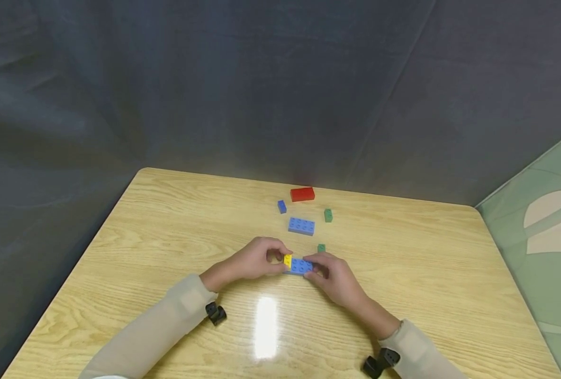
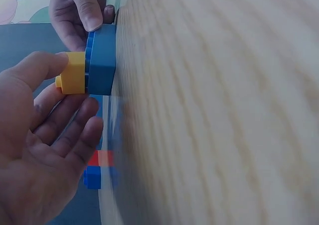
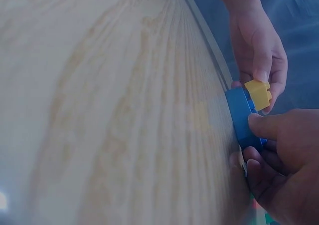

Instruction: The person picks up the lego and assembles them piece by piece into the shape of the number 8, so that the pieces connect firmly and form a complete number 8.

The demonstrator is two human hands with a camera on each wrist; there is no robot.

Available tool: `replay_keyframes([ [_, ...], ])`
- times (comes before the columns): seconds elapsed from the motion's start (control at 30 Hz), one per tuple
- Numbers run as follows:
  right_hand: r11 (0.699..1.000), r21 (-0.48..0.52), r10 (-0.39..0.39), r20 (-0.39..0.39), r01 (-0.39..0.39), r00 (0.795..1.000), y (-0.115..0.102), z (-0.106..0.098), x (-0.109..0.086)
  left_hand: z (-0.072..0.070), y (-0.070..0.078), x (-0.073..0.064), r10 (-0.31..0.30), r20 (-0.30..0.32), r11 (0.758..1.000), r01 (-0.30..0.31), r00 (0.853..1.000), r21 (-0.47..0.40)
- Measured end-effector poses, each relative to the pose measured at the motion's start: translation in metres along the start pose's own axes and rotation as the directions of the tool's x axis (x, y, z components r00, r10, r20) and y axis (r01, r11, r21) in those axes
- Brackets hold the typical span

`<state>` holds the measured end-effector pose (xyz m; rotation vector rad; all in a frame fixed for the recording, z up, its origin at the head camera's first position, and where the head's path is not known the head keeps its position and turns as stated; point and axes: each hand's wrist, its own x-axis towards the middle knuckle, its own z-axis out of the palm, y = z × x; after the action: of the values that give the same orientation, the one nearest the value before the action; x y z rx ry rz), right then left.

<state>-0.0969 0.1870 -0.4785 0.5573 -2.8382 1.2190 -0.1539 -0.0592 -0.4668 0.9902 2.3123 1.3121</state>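
Observation:
My left hand [image 1: 257, 258] pinches a small yellow toy brick [image 1: 287, 261] between thumb and index finger. The yellow brick is at the left end of a long blue toy brick [image 1: 301, 266], on its studded side. In the right wrist view the yellow brick [image 3: 257, 94] looks slightly tilted against the studs; whether it is fully seated I cannot tell. My right hand [image 1: 334, 276] grips the other end of that blue brick, thumb and fingers on its sides. The left wrist view shows the blue brick [image 2: 102, 60] low against the tabletop, studs facing away from it.
Beyond my hands on the wooden table [image 1: 167, 231] lie a second long blue brick [image 1: 301, 226], a small blue brick [image 1: 282, 207], a red brick [image 1: 302, 194] and a small green brick [image 1: 328, 215]. Another green brick [image 1: 321, 248] sits just behind my right hand. A dark curtain [image 1: 280, 89] hangs behind.

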Motion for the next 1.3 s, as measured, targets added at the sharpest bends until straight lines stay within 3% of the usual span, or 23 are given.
replay_keyframes([
  [0.53,1.000,0.004,0.006,-0.001,-0.006,1.000,-0.002,0.001,0.000,-0.001,0.003,0.003,-0.015,0.060,0.997,0.019,0.998,-0.073],
  [0.87,1.000,-0.005,-0.007,-0.025,0.007,1.000,-0.002,0.000,0.000,0.004,0.006,0.002,-0.041,0.027,0.996,0.043,0.999,-0.074],
  [1.3,1.000,0.008,0.013,0.006,-0.013,1.000,-0.003,0.001,-0.003,0.005,0.010,-0.002,-0.094,0.024,0.995,0.093,0.995,0.040],
])
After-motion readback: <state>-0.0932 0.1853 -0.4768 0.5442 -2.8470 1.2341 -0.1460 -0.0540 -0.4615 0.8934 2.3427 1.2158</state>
